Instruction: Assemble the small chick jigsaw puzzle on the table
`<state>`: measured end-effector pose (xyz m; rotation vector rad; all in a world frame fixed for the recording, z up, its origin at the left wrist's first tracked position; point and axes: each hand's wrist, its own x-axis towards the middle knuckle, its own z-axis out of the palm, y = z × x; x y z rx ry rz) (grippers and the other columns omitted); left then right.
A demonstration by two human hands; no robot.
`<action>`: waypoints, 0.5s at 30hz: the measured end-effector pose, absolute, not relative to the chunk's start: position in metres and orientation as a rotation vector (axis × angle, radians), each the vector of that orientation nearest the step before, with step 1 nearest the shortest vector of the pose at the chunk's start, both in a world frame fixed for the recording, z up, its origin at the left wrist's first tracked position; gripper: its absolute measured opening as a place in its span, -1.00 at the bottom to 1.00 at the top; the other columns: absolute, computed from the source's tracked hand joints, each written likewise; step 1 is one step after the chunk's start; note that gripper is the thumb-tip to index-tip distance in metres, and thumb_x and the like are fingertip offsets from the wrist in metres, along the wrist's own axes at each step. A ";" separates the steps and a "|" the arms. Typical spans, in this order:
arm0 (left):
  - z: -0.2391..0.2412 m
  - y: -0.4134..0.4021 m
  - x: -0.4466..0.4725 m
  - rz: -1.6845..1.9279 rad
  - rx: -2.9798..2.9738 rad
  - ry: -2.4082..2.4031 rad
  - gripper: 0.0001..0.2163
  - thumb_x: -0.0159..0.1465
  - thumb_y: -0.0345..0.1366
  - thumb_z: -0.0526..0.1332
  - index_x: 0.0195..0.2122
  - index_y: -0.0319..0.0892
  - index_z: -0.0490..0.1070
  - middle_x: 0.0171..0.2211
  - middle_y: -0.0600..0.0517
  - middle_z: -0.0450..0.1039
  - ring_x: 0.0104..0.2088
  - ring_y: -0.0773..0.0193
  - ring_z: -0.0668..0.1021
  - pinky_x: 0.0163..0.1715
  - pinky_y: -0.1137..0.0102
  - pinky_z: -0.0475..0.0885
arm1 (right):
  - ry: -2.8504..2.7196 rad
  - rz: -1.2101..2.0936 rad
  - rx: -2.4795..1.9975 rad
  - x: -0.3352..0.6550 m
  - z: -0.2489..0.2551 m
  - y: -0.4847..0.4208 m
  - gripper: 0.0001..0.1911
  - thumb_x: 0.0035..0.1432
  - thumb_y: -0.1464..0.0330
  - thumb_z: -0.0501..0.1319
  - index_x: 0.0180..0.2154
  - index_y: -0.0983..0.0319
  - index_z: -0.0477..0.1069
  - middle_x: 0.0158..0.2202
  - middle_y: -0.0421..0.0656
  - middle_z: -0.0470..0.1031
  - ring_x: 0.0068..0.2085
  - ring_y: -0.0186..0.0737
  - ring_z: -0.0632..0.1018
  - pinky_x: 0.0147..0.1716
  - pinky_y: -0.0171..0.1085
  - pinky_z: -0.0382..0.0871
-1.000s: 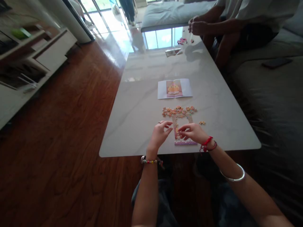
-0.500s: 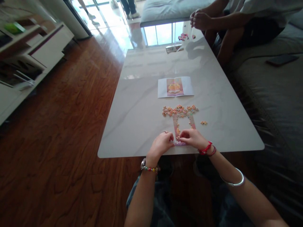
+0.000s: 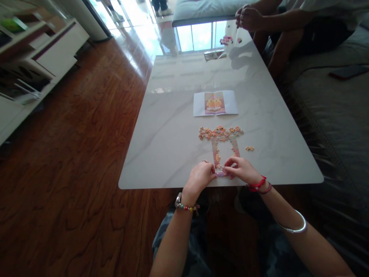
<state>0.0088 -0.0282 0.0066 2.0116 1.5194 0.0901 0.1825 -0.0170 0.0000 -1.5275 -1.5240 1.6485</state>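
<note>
A partly assembled jigsaw puzzle (image 3: 215, 148) lies near the table's front edge, its joined pieces forming a border around a bare middle. My left hand (image 3: 201, 177) is closed, fingertips against the puzzle's lower left corner, beside its purple bottom strip (image 3: 221, 174). Between the thumb and fingers of my right hand (image 3: 241, 170) is a small puzzle piece (image 3: 223, 167), pinched just above the lower border. Loose orange and pink puzzle pieces (image 3: 220, 132) are heaped along the puzzle's top. A few joined yellow pieces (image 3: 249, 148) lie to the right.
Beyond the pieces, a folded reference picture (image 3: 215, 103) lies on the white table (image 3: 167, 134). Farther off are a crumpled wrapper (image 3: 215, 55) and pink pieces (image 3: 226, 40), near another person's hands (image 3: 249, 17). A sofa (image 3: 323, 111) runs along the right.
My right hand has shifted slightly right along the lower border, the small piece now showing at its fingertips. My left hand has moved slightly right onto the puzzle's corner. The view has tilted slightly.
</note>
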 end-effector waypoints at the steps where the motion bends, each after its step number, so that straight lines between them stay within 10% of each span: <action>1: 0.007 -0.028 0.010 0.089 2.011 1.529 -0.93 0.05 -0.30 0.19 -0.45 -0.16 0.38 -0.43 0.05 0.37 -0.42 0.34 0.42 -0.45 0.48 0.26 | -1.501 1.646 -1.523 0.181 0.000 -0.018 -0.82 -0.10 0.27 0.20 -0.46 0.25 0.32 -0.56 -0.21 0.45 -0.50 -0.29 0.52 -0.66 -0.41 0.39; 15: 0.004 -0.024 0.002 0.221 2.012 1.566 -0.93 0.06 -0.31 0.19 -0.41 -0.15 0.36 -0.40 0.06 0.35 -0.40 0.35 0.41 -0.42 0.49 0.28 | -1.864 1.090 -1.641 0.162 0.001 -0.028 -0.90 -0.01 0.36 0.16 -0.44 0.22 0.43 -0.46 -0.20 0.50 -0.45 -0.32 0.49 -0.42 -0.35 0.32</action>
